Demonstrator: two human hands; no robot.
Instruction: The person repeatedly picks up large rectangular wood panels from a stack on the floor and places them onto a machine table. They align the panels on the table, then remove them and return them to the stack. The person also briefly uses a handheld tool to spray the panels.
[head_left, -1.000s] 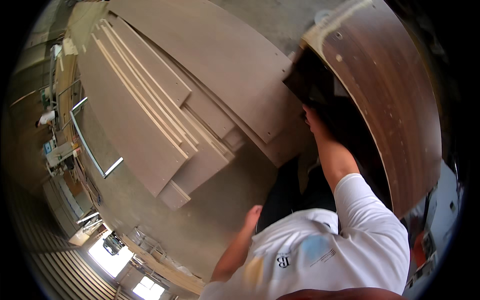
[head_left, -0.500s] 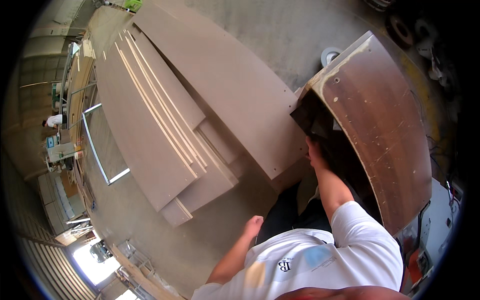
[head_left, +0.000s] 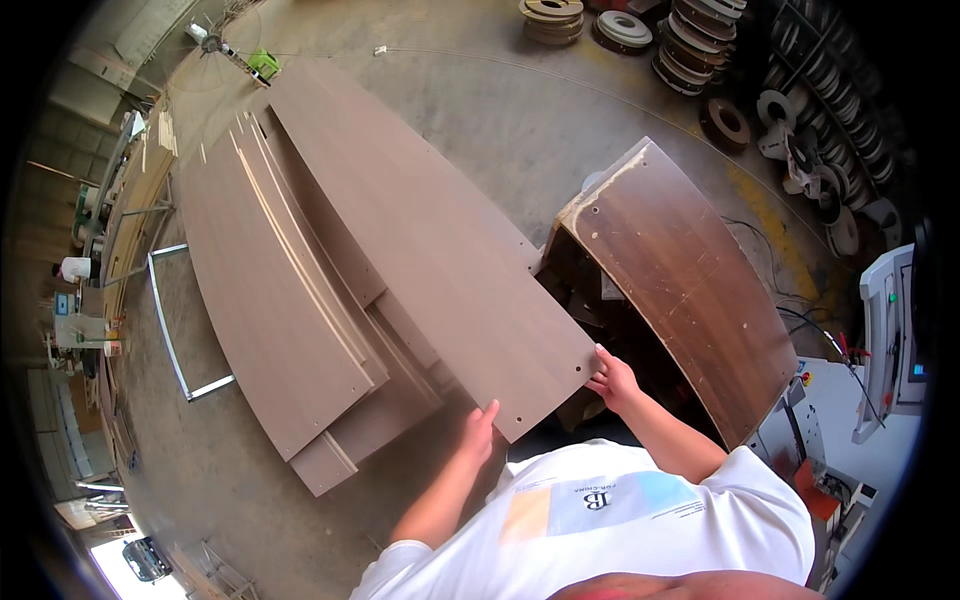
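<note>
Step judged: handling | panel (head_left: pixel 430 230), ahead of left hand (head_left: pixel 480 436) and right hand (head_left: pixel 614 382), is edge-gripped by both | even support judged needed

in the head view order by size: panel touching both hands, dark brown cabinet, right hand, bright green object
1. Panel and dark brown cabinet: too close in area to rank
2. Right hand
3. Bright green object, though farther from the camera
</note>
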